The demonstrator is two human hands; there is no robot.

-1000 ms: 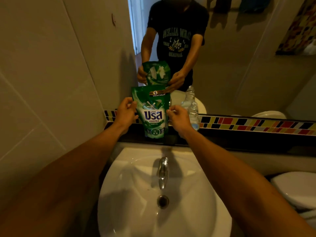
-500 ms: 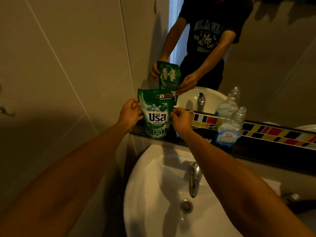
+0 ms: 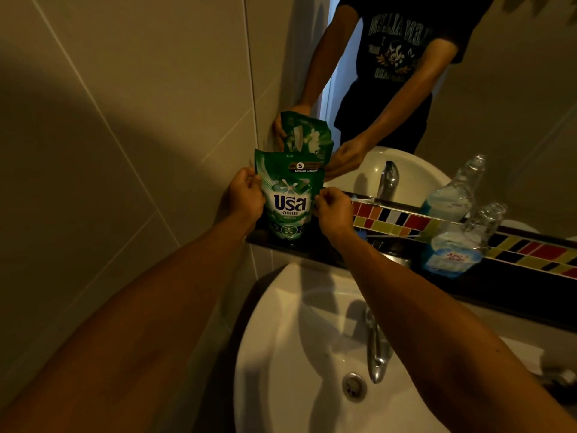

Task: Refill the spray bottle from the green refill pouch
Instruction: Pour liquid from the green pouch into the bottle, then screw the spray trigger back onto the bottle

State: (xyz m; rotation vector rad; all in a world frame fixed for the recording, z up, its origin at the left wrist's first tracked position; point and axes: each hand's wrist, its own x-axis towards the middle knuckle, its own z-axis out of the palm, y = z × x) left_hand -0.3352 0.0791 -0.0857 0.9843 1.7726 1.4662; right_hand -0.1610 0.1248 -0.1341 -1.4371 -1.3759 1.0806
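At centre frame, the left hand [image 3: 245, 195] and right hand [image 3: 332, 210] pinch opposite edges of the green refill pouch [image 3: 288, 195], steadying it upright on the dark ledge [image 3: 315, 250] against the mirror [image 3: 499, 104], probably to lift or open it. It looks plump and sealed (white lettering faces the camera). The uncapped spray bottle [image 3: 462, 245] stands apart at right, above the white basin [image 3: 281, 354].

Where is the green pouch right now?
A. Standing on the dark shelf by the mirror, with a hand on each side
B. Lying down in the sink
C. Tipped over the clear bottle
A: the green pouch stands upright on the dark shelf, with the left hand and right hand on its two sides.
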